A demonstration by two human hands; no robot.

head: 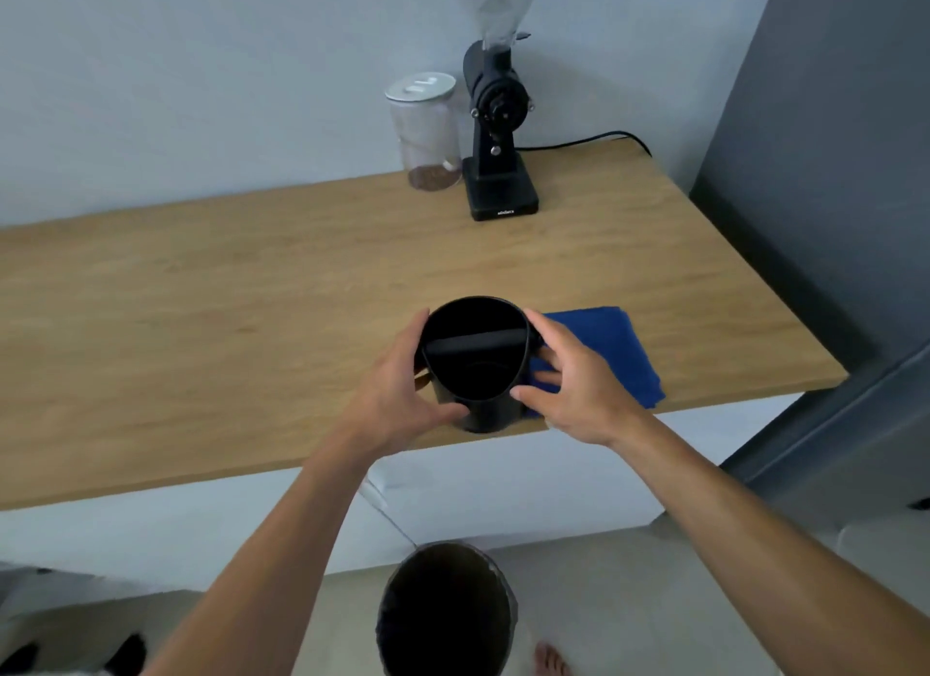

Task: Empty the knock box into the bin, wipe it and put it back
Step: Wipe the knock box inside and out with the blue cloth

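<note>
The black round knock box [475, 368] with its knock bar across the top is upright at the front edge of the wooden counter [251, 323]. My left hand [402, 398] grips its left side, thumb on the front wall. My right hand [568, 383] wraps its right side, fingers spread around the wall. A folded blue cloth [619, 353] lies on the counter just right of the box, partly under my right hand. The dark round bin [445, 610] stands on the floor below the counter edge, its inside too dark to read.
A black coffee grinder [498, 127] and a clear jar [428, 132] holding some beans stand at the back by the wall, with a black cable running right. A grey cabinet [830, 172] flanks the counter's right end. My bare foot [551, 660] is beside the bin.
</note>
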